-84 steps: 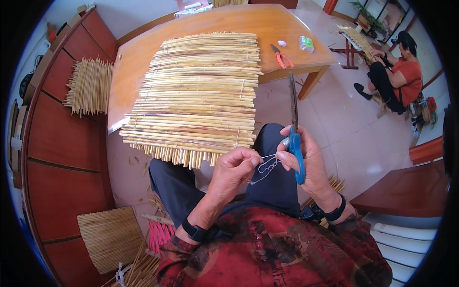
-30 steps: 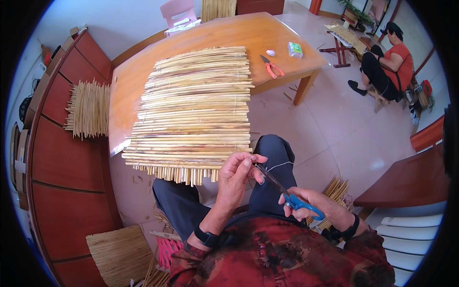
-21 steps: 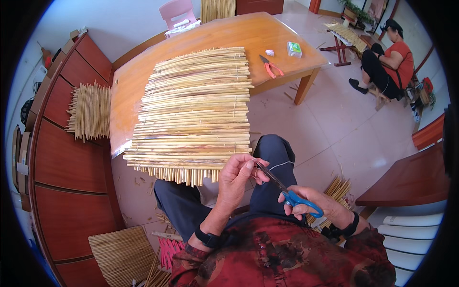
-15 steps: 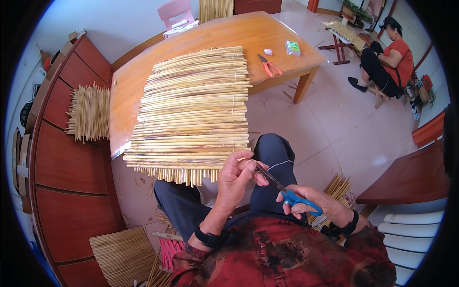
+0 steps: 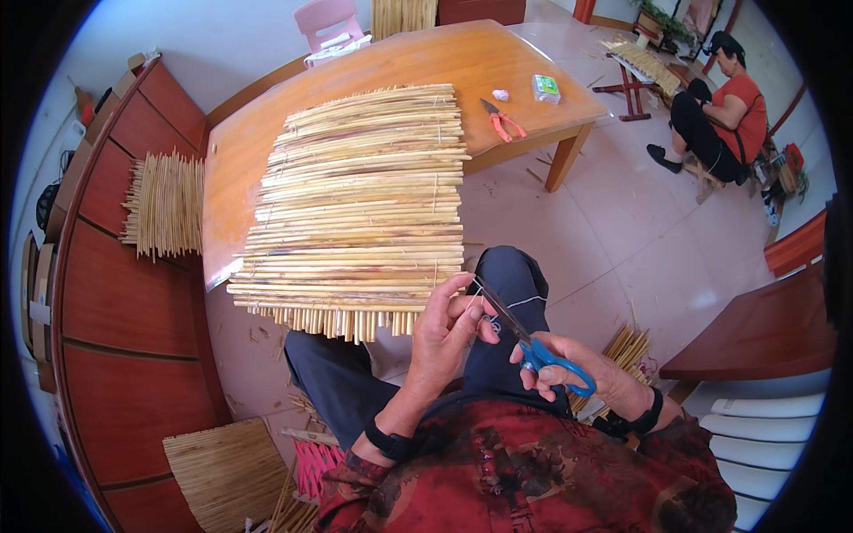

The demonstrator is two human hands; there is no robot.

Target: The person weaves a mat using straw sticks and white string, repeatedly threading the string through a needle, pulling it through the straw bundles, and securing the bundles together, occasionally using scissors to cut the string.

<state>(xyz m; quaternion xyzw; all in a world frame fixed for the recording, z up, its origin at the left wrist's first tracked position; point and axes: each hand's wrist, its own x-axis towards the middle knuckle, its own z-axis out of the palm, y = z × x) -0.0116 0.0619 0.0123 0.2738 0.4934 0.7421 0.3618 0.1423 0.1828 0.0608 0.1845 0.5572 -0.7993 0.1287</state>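
A mat of pale reed sticks, bound with thin string, lies on the wooden table and hangs over its near edge. Just beyond its near right corner, my left hand pinches a thin white string between thumb and fingers. Blue-handled scissors are in my right hand, with fingers through the handles. Their dark blades point up and left and reach the string by my left fingertips. Whether the blades are apart is hard to make out. More white string lies across my right knee.
Pliers with red handles, a small crumpled lump and a clear-and-green box lie on the table. Reed bundles stand at left; others lie by my right side. A co-worker sits at far right beside another mat.
The scissors' blades have moved up and slightly left, to the string near my left fingertips. My left hand has shifted slightly, and its fingers show the string drawn upward.
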